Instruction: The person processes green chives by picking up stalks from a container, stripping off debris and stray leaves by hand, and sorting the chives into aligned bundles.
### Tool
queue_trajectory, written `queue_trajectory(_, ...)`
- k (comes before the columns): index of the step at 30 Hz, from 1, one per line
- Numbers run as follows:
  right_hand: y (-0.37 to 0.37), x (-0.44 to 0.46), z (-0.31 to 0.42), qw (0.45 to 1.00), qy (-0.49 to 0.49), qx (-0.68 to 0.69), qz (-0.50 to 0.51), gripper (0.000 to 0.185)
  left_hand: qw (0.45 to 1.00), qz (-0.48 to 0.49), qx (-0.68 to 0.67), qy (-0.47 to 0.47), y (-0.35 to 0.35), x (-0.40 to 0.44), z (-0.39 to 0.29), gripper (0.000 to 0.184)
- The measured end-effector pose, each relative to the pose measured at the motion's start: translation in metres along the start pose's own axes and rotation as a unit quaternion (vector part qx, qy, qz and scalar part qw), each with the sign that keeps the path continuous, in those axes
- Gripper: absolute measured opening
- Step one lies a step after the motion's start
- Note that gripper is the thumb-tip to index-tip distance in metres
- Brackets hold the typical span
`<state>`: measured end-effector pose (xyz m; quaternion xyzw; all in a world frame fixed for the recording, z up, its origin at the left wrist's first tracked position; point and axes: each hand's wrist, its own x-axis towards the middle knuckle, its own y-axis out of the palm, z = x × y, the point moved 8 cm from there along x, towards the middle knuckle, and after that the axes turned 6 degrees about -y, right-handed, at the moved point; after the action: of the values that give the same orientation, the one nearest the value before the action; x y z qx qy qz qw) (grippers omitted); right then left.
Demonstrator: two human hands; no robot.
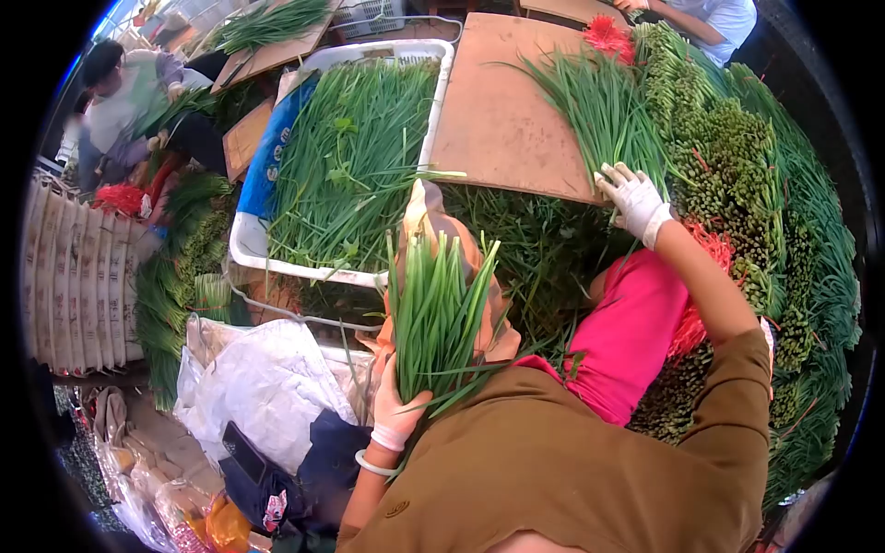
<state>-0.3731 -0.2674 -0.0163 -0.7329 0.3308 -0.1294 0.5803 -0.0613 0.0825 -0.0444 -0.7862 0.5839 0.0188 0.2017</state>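
My left hand, in a pale glove with a white bangle at the wrist, is closed around a bunch of garlic chives. The bunch stands fairly upright in front of my chest, its pale cut ends pointing up. Out to the right, my right hand wears a white glove. Its fingers are spread over the near end of a loose heap of garlic chives on a brown board. Whether any stalks are between those fingers and the thumb is hard to see.
A white crate full of loose greens stands ahead left. Stacked tied bunches line my right side, with red ties at the board's corner. White sacking and a phone lie left. Other people sit at far left and upper right.
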Motion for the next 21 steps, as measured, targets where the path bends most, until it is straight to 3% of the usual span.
queue_trajectory(3, -0.016, -0.014, -0.007, 0.994, -0.007, -0.012, -0.107, 0.057, 0.998, 0.014, -0.052, -0.013, 0.003, 0.004, 0.000, 0.078)
queue_trajectory(5, -0.035, -0.014, -0.027, 0.990, 0.003, 0.049, -0.135, 0.052, 0.998, 0.015, -0.065, -0.018, 0.006, 0.007, -0.002, 0.078)
queue_trajectory(6, -0.039, -0.015, -0.043, 0.975, -0.008, 0.071, -0.209, 0.045, 0.997, 0.014, -0.072, -0.020, 0.008, 0.007, -0.002, 0.078)
queue_trajectory(10, -0.052, 0.018, -0.077, 0.960, 0.139, 0.163, -0.183, 0.019, 0.996, -0.001, -0.082, -0.033, 0.008, 0.004, 0.009, 0.078)
queue_trajectory(15, -0.024, 0.093, -0.075, 0.953, 0.124, 0.193, -0.200, 0.022, 0.999, -0.014, -0.030, -0.036, 0.006, 0.005, 0.000, 0.076)
queue_trajectory(18, -0.020, 0.126, -0.062, 0.972, 0.106, 0.122, -0.171, 0.021, 0.998, -0.022, 0.045, -0.032, 0.004, 0.007, -0.008, 0.074)
queue_trajectory(21, 0.011, 0.155, -0.076, 0.983, 0.134, 0.090, -0.082, 0.019, 0.999, -0.026, 0.012, -0.024, 0.005, 0.009, -0.010, 0.073)
